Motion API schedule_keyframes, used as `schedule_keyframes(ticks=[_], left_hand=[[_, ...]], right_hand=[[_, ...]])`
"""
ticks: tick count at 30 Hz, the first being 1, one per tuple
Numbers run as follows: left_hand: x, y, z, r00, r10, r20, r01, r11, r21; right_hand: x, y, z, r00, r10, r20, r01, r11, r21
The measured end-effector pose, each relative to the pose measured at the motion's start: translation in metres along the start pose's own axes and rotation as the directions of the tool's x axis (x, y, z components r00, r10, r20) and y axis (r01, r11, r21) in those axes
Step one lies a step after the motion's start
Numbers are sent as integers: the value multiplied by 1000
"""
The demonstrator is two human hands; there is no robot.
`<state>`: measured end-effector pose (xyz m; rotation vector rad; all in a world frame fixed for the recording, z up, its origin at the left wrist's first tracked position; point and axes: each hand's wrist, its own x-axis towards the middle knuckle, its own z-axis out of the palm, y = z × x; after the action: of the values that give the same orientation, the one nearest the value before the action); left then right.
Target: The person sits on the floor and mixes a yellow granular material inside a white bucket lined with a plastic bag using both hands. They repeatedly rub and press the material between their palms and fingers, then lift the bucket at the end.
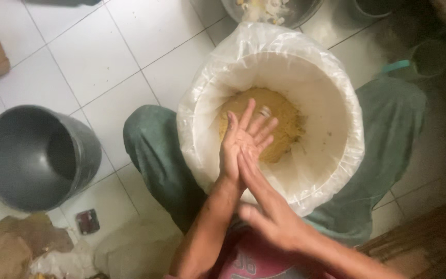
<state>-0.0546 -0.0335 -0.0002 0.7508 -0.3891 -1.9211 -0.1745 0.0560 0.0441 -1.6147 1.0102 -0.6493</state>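
A white bucket point(331, 119) lined with a clear plastic bag stands between my knees, with a mound of yellow-brown paste point(285, 124) at its bottom. My left hand point(243, 139) is held palm up over the bucket's mouth, fingers spread, holding nothing. My right hand point(269, 206) lies across it, its fingertips pressed flat against the left palm. A ring shows on one finger of the left hand.
An empty dark grey bucket point(37, 155) stands on the white tiled floor at the left. A metal bowl point(269, 10) with pale pieces sits beyond the white bucket. Brown paper point(6, 248) and a small dark packet point(87, 221) lie at lower left. A green cup point(429, 57) stands upper right.
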Motion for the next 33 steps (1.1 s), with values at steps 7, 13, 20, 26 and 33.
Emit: schedule_keyframes(ticks=[7,13,20,26,33], left_hand=[[-10,-6,10,962,-108,-250,146,980,138],[2,1,-15,958,-124,-258,84,984,-160],[-6,-6,-1,932,-220,-287,137,950,-281],[-25,-22,27,946,-298,-132,245,918,-312],[-35,-42,35,966,-195,168,247,887,-391]], right_hand=[[25,16,-16,999,14,-28,-15,1000,-22],[-13,-31,-66,978,105,-178,-69,977,201],[50,-9,-43,961,267,-76,-272,959,-76],[52,-33,-48,968,-118,-219,204,883,423],[75,5,-57,996,11,-90,91,-199,976]])
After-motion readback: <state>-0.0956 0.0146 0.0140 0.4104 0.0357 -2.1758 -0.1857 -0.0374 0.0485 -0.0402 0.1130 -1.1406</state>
